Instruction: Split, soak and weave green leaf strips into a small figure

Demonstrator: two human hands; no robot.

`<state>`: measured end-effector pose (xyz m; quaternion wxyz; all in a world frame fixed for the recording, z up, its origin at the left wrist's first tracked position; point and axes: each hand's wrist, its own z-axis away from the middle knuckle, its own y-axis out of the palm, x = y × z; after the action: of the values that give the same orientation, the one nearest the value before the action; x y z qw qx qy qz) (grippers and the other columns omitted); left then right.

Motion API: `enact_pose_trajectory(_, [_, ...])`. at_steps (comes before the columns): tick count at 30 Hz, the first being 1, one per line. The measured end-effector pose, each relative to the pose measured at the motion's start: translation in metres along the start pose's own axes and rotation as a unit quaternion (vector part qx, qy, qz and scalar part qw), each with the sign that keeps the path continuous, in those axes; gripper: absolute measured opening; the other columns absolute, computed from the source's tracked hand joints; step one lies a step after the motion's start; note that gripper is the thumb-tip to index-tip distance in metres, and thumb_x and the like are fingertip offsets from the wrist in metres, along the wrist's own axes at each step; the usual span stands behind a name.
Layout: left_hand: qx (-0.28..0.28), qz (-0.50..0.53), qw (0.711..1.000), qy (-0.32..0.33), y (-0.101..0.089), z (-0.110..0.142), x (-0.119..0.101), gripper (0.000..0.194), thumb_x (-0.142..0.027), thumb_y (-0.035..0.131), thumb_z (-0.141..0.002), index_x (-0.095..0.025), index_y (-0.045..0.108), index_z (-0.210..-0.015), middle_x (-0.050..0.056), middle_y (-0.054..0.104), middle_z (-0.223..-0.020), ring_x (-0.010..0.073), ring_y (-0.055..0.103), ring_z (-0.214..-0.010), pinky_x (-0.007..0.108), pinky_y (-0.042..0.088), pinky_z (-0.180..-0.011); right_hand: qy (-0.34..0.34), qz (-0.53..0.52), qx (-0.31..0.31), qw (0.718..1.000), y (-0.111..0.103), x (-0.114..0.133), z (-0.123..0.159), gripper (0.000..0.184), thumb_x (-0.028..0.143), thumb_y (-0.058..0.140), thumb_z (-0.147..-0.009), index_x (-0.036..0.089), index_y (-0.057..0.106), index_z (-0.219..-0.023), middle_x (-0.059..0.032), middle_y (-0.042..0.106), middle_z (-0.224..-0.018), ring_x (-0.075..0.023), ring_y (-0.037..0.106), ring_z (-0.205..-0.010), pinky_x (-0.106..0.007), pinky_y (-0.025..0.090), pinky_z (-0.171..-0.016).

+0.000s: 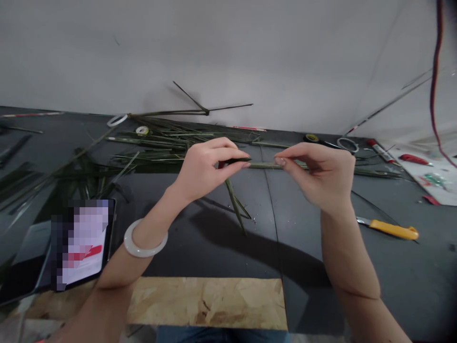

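Observation:
My left hand [207, 166], with a white bangle on its wrist, is raised over the table, thumb and fingers pinched on a dark green leaf strip [234, 202]. The strip's folded ends hang below the hand, and a dark tip pokes out between the fingertips. To the right, my right hand [317, 171] is level with it, thumb and forefinger pressed together. What lies in that pinch, if anything, is too fine to make out. A gap separates the two hands. Behind them lie long green leaf strips [160, 143] in a loose pile.
A tablet [87, 243] with a lit screen stands at the left. On the right lie a yellow-handled knife [392, 229], a red marker [381, 150] and black-handled scissors [324, 143]. A roll of tape [142, 130] sits by the leaf pile. A wooden board [210, 302] is at the front edge.

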<state>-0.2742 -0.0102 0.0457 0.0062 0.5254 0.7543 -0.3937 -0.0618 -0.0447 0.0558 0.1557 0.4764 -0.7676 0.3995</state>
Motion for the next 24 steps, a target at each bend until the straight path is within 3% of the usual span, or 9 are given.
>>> enact_pose_trajectory(4, [-0.011,0.082,0.993,-0.081,0.000,-0.003,0.000,0.020,-0.038,0.069,-0.078,-0.019,0.075,-0.082,0.005,0.071,-0.079,0.0123,0.060,-0.064,0.022,0.043,-0.054,0.076,-0.107,0.043,0.990,0.007,-0.007,-0.002,0.028,0.036,0.074,-0.073,0.021,0.068,-0.096,-0.0035,0.071,-0.086,-0.0170,0.066,-0.077,-0.031,0.056,-0.071])
enact_pose_trajectory(12, [0.006,0.201,0.953,-0.227,0.005,-0.004,-0.003,0.031,-0.048,0.071,-0.072,-0.018,0.074,-0.079,0.002,0.067,-0.064,0.0073,0.044,-0.043,0.022,0.030,-0.037,0.133,-0.139,0.099,0.976,0.050,-0.013,0.004,0.017,0.034,0.070,-0.076,0.017,0.069,-0.076,-0.0023,0.070,-0.075,-0.0139,0.062,-0.068,-0.028,0.052,-0.066])
enact_pose_trajectory(17, [0.059,0.220,0.944,-0.238,0.007,-0.004,0.004,0.030,-0.044,0.061,-0.083,-0.016,0.072,-0.088,0.004,0.066,-0.068,0.0072,0.046,-0.045,0.021,0.036,-0.040,0.202,-0.242,0.116,0.942,0.052,-0.019,0.002,0.024,0.035,0.073,-0.071,0.016,0.059,-0.066,0.0028,0.056,-0.059,-0.0085,0.050,-0.055,-0.024,0.043,-0.053])
enact_pose_trajectory(21, [0.080,0.209,0.952,-0.209,0.011,-0.004,0.009,0.028,-0.039,0.062,-0.083,-0.014,0.068,-0.091,0.006,0.069,-0.082,0.0098,0.057,-0.059,0.020,0.044,-0.051,0.217,-0.340,0.161,0.901,0.054,-0.023,0.000,0.025,0.035,0.075,-0.068,0.016,0.061,-0.076,0.0034,0.056,-0.064,-0.0076,0.050,-0.055,-0.024,0.043,-0.055])
enact_pose_trajectory(24, [0.069,0.220,0.951,-0.208,0.016,-0.003,0.009,0.029,-0.041,0.067,-0.078,-0.014,0.067,-0.087,0.005,0.069,-0.083,0.0117,0.060,-0.066,0.021,0.047,-0.056,0.210,-0.343,0.162,0.901,0.057,-0.023,0.002,0.023,0.035,0.073,-0.071,0.016,0.063,-0.079,0.0037,0.055,-0.064,-0.0077,0.049,-0.056,-0.024,0.044,-0.056])
